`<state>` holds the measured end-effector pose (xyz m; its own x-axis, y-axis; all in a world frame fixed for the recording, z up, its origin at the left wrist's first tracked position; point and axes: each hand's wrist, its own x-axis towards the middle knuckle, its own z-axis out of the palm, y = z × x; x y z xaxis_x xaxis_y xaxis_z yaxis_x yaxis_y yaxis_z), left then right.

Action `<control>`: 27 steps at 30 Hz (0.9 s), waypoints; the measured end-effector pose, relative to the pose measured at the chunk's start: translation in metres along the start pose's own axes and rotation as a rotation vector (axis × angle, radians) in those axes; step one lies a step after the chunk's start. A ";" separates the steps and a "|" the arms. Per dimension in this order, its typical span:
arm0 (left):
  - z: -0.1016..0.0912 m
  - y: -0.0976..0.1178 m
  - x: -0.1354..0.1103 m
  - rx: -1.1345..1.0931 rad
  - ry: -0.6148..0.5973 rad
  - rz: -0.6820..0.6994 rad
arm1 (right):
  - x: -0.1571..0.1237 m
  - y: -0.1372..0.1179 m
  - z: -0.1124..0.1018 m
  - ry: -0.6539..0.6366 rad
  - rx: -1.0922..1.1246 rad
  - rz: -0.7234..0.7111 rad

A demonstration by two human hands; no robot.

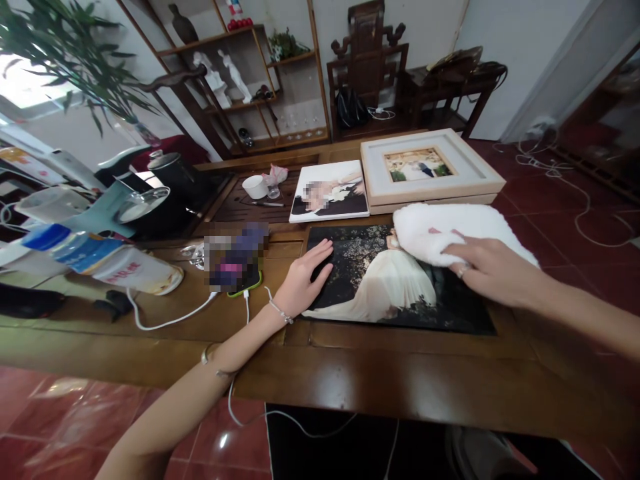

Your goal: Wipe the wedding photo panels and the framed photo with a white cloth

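From left to right along the brown wooden bench (330,373), we find a blue-lidded jar (135,267), with a dark lidded pot (173,170) farther back, then a green-edged phone (256,281) with a white cable plugged in, and behind it a small white cup (256,187). Our left hand (304,277) lies flat at the left edge of a dark photo print (357,287), its fingers loosely spread and holding nothing. The print, showing a long pale gown, lies flat near the bench's front edge; just behind it sits a white-edged picture (329,191), then a pale framed photo (425,167). Over the print's right part, our right hand (483,267) has its fingers closed on a white cloth (470,227).
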<state>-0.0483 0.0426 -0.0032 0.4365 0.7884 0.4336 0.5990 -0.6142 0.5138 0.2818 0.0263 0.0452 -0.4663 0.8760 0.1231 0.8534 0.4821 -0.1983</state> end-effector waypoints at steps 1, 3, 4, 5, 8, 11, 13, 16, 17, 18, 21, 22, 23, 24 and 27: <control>0.000 0.000 0.000 -0.002 0.000 -0.001 | -0.010 -0.010 0.006 0.029 -0.027 -0.025; 0.001 0.000 0.000 -0.006 0.001 -0.002 | -0.032 -0.034 0.017 0.121 -0.076 -0.112; 0.001 0.000 0.000 -0.007 0.004 0.000 | -0.044 -0.047 0.021 0.153 -0.072 -0.187; 0.001 0.000 0.000 -0.008 0.007 0.001 | -0.055 -0.061 0.024 0.158 -0.054 -0.233; 0.001 0.000 0.000 -0.011 0.005 0.001 | -0.082 -0.093 0.030 0.145 0.052 -0.303; 0.001 -0.001 -0.001 -0.007 0.000 0.001 | -0.090 -0.100 0.033 0.121 0.107 -0.386; 0.001 -0.001 -0.001 0.000 0.001 0.009 | -0.085 -0.090 0.035 0.112 0.099 -0.444; 0.002 0.000 -0.002 0.007 0.003 0.019 | -0.068 -0.062 0.034 0.121 0.048 -0.484; 0.002 0.000 -0.002 0.010 0.004 0.018 | -0.061 -0.052 0.033 0.134 0.022 -0.481; 0.002 0.000 -0.002 0.013 0.006 0.017 | -0.053 -0.041 0.031 0.149 -0.003 -0.476; 0.002 0.001 -0.003 0.016 0.006 0.014 | -0.026 -0.009 0.022 0.134 -0.046 -0.442; 0.002 0.001 -0.003 0.014 0.005 0.015 | -0.017 0.000 0.018 0.111 -0.043 -0.421; 0.001 0.001 -0.003 0.011 0.003 0.016 | -0.008 0.007 0.014 0.087 -0.036 -0.389; 0.001 0.001 -0.003 0.007 0.002 0.018 | 0.000 0.013 0.010 0.060 -0.030 -0.343; 0.002 0.001 -0.002 0.004 0.002 0.016 | 0.018 0.023 0.005 0.006 -0.019 -0.171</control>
<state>-0.0476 0.0400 -0.0048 0.4452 0.7782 0.4430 0.5943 -0.6269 0.5038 0.2923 0.0528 0.0382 -0.6039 0.7811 0.1589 0.7659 0.6238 -0.1556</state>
